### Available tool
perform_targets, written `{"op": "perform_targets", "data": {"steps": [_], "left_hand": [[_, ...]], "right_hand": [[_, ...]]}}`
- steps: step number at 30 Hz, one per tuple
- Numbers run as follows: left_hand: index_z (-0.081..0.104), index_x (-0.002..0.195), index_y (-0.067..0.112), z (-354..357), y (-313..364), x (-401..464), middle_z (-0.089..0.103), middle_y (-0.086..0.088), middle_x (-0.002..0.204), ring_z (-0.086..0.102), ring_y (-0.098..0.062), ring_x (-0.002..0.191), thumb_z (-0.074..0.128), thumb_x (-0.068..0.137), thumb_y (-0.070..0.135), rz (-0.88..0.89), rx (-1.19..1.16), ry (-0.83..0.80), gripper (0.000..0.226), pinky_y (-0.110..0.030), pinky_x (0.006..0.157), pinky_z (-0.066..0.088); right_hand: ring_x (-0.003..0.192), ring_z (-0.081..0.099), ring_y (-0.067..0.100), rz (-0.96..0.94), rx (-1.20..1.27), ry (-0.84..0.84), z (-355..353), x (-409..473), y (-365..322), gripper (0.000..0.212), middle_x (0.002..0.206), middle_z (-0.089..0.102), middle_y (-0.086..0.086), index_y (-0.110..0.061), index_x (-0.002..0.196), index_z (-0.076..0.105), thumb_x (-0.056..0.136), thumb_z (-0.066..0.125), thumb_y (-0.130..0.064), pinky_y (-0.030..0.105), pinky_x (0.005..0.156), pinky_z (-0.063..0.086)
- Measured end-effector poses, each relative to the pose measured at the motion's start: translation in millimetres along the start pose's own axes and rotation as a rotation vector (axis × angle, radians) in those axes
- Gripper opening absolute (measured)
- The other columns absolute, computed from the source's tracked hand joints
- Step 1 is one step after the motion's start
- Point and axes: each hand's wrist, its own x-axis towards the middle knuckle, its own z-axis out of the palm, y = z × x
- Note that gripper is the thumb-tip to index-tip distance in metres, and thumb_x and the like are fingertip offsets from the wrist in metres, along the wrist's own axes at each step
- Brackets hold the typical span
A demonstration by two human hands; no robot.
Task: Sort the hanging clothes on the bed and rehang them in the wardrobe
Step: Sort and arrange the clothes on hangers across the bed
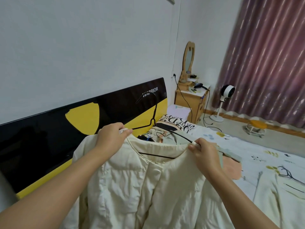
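1. Above the bed [247, 146], held up at chest height, a cream padded jacket [148, 187] sits on a black wire hanger [155, 116], whose hook points up in front of the headboard [82, 119].
2. Left hand [112, 136] pinches the jacket's shoulder together with the hanger's white-tipped end; right hand [203, 151] does the same at the other end. Both grips are clenched on cloth and wire.
3. Risk, as I judge it: the right hanger arm shows bare above the neckline, so that shoulder is not fully seated and could slide off if either pinch loosens.
4. Another risk: the thin wire may twist under the jacket's bulk, tipping it sideways.
5. More clothes [158, 134] and a loose hanger [290, 177] lie on the bed beyond and to the right; the hem could drag them.
6. Open floor lies to the right, by the fan [227, 93] and curtain [267, 55]; the headboard closes off the left. No wardrobe is in view.
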Motion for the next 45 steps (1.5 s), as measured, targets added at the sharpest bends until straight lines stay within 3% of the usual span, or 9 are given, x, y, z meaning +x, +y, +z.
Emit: {"op": "perform_targets", "data": {"steps": [7,11,26,30,33,37,42,45], "left_hand": [[0.060,0.076,0.006,67,-22,61,0.061,-0.008,0.072,0.057,-0.028,0.077,0.058,0.088,0.038,-0.074,0.065,-0.042,0.035,-0.036,0.069,0.039],[0.055,0.069,0.015,93,-32,84,0.057,-0.001,0.069,0.057,-0.027,0.079,0.059,0.088,0.037,-0.098,0.065,-0.078,0.029,-0.036,0.075,0.039],[0.066,0.078,0.007,177,-102,212,0.067,-0.009,0.075,0.058,-0.030,0.078,0.066,0.084,0.030,-0.099,-0.019,0.030,0.024,-0.038,0.080,0.043],[0.062,0.074,0.009,215,-139,245,0.066,-0.011,0.076,0.056,-0.032,0.078,0.065,0.084,0.032,-0.104,0.028,-0.069,0.025,-0.035,0.075,0.037],[0.063,0.078,0.009,249,-171,254,0.068,-0.014,0.081,0.057,-0.033,0.080,0.064,0.086,0.034,-0.108,0.102,-0.142,0.026,-0.033,0.075,0.034],[0.064,0.089,0.005,288,-210,260,0.069,-0.016,0.083,0.057,-0.033,0.080,0.062,0.087,0.036,-0.139,0.193,-0.203,0.031,-0.033,0.075,0.031],[0.058,0.114,0.007,336,-241,271,0.065,-0.013,0.113,0.055,-0.032,0.108,0.052,0.092,0.040,-0.171,0.277,-0.443,0.040,-0.035,0.090,0.034],[0.056,0.118,0.006,358,-248,279,0.061,-0.014,0.120,0.052,-0.033,0.114,0.043,0.098,0.031,-0.188,0.246,-0.507,0.034,-0.037,0.093,0.035]], "right_hand": [[0.078,0.047,0.020,0.086,0.032,-0.125,56,73,40,0.017,0.078,0.052,0.000,-0.016,0.077,0.048,0.090,0.058,-0.017,0.029,0.061,0.027],[0.079,0.047,0.019,0.130,0.033,-0.155,81,96,56,0.009,0.083,0.054,0.002,-0.013,0.086,0.052,0.091,0.057,-0.019,0.027,0.064,0.029],[0.086,0.052,0.025,0.143,-0.067,-0.084,194,209,67,0.014,0.085,0.056,0.005,-0.011,0.084,0.053,0.093,0.049,-0.020,0.033,0.069,0.035],[0.104,0.049,0.031,0.151,-0.258,-0.172,253,230,83,0.021,0.107,0.057,0.011,-0.006,0.106,0.054,0.094,0.039,-0.016,0.039,0.081,0.038],[0.120,0.041,0.029,0.214,-0.319,-0.342,294,229,104,0.037,0.129,0.048,0.010,-0.010,0.130,0.041,0.093,0.040,-0.011,0.035,0.093,0.036],[0.129,0.036,0.027,0.298,-0.355,-0.468,342,216,132,0.050,0.141,0.037,0.009,-0.011,0.141,0.028,0.093,0.040,-0.013,0.034,0.103,0.034],[0.136,0.026,0.026,0.365,-0.255,-0.596,398,190,146,0.061,0.152,0.018,0.007,-0.021,0.149,0.007,0.097,0.040,-0.023,0.035,0.107,0.031],[0.136,0.025,0.027,0.385,-0.242,-0.600,419,190,155,0.062,0.152,0.016,0.007,-0.025,0.149,0.004,0.098,0.038,-0.027,0.037,0.109,0.030]]}}
